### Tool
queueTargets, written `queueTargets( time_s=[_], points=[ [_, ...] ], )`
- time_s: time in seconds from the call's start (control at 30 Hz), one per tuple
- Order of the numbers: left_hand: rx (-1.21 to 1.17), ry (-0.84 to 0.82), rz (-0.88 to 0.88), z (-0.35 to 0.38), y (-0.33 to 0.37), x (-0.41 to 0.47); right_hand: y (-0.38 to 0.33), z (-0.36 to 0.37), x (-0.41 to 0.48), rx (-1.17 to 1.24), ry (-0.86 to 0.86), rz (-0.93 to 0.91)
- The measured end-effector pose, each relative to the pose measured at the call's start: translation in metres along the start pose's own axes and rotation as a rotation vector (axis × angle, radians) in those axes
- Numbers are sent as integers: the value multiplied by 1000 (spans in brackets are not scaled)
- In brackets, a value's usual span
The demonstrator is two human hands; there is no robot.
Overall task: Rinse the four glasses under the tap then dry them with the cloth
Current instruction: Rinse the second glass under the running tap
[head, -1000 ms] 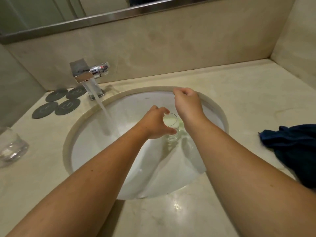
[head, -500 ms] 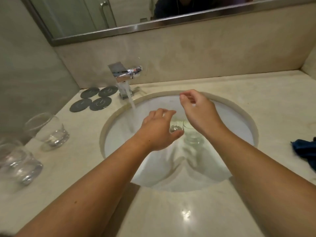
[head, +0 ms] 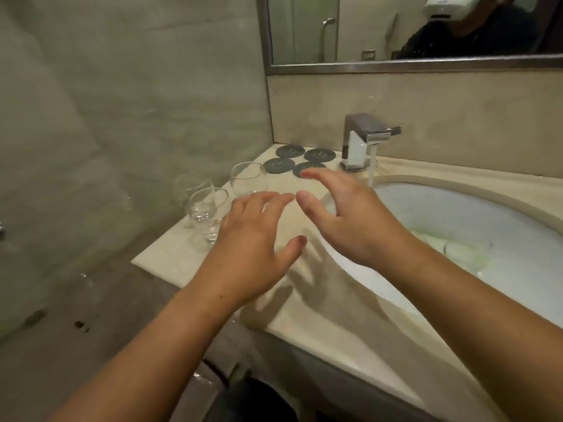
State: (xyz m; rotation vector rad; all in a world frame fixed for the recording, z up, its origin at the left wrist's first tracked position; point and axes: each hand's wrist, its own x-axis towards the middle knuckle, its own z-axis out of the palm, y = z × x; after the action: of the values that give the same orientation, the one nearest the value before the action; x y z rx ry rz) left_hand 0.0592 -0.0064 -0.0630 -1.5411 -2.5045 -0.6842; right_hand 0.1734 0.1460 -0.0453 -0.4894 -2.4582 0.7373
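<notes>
Hovering over the counter [head: 320, 315], our left hand [head: 253, 254] and right hand [head: 350, 220] are both loose, fingers spread, nothing held, fingertips almost meeting. The counter's front edge runs under our wrists.

Just left of the left hand's fingers is the nearest glass [head: 207, 214], with a second glass [head: 185, 190] behind it and a third glass [head: 248, 178] ahead of the fingertips. All are upright, mouths up, long axis vertical, bunched by the counter's left end where the stone drops away.

Our room to move is the strip under our palms, between the glasses and the sink [head: 487, 214] rim. Past the right hand's fingers lie four dark coasters [head: 300, 161], then the tap [head: 361, 144], running.
</notes>
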Motion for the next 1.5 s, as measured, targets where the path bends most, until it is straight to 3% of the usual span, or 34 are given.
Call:
queueTargets(
  time_s=[0.4,0.73,0.93,1.27,1.5],
  points=[
    [-119,243,-180,-25,-67,-51,-47,66,2,12,-48,-43],
    [-477,238,-551,-9,-92,-7,-52,83,9,62,-150,59],
    [-480,224,-557,-7,-93,-1,-52,94,15,152,-189,92],
    [-467,263,-522,0,-87,2,-51,93,9,296,-95,99],
    [-660,250,-486,0,-60,22,-28,67,9,443,36,101]
  ],
)
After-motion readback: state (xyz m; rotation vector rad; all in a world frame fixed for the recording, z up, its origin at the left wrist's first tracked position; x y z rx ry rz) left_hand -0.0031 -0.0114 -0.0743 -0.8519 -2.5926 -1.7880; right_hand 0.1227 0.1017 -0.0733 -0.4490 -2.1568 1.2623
